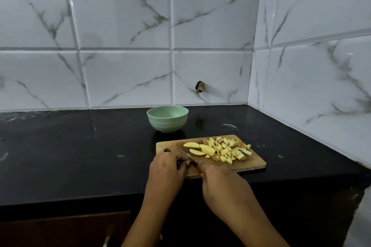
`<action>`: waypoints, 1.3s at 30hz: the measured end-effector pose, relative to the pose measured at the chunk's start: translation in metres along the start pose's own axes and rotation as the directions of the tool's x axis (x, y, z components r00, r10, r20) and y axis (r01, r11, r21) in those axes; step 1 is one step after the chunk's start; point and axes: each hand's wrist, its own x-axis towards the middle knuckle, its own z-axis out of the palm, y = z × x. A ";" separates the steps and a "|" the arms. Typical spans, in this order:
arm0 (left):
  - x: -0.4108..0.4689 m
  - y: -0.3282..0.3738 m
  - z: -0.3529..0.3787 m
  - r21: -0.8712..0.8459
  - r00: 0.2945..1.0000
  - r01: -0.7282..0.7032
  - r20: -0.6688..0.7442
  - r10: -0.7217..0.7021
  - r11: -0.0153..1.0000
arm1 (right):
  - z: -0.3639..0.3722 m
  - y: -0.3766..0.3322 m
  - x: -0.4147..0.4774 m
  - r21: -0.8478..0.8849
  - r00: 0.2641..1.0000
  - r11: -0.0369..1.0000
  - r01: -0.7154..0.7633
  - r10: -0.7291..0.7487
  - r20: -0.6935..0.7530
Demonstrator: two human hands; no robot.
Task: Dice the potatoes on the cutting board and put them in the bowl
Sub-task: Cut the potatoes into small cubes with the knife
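A wooden cutting board lies on the black counter. A heap of diced potato covers its far right part. Three uncut potato wedges lie left of the heap. My right hand grips a red-handled knife, its blade pointing up and left over the board. My left hand rests at the board's near left with curled fingers beside the blade; what it holds is hidden. A green bowl stands behind the board, and its visible inside holds nothing.
Marble-look tiled walls close the counter at the back and on the right. The counter's front edge runs just below the board. A dark hole marks the back wall above the board.
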 end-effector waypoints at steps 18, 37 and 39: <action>-0.001 -0.002 -0.003 -0.065 0.997 0.050 -0.051 -0.054 0.997 | -0.008 0.013 -0.012 0.103 0.997 0.994 -0.042 0.048 -0.054; -0.001 -0.003 0.000 0.020 0.992 0.016 -0.122 -0.013 1.000 | -0.001 0.003 0.005 0.138 0.999 0.990 -0.006 0.001 0.035; -0.002 -0.003 0.002 0.045 0.991 0.007 -0.137 -0.001 0.999 | 0.000 0.000 0.010 0.112 0.999 0.994 -0.009 0.003 0.053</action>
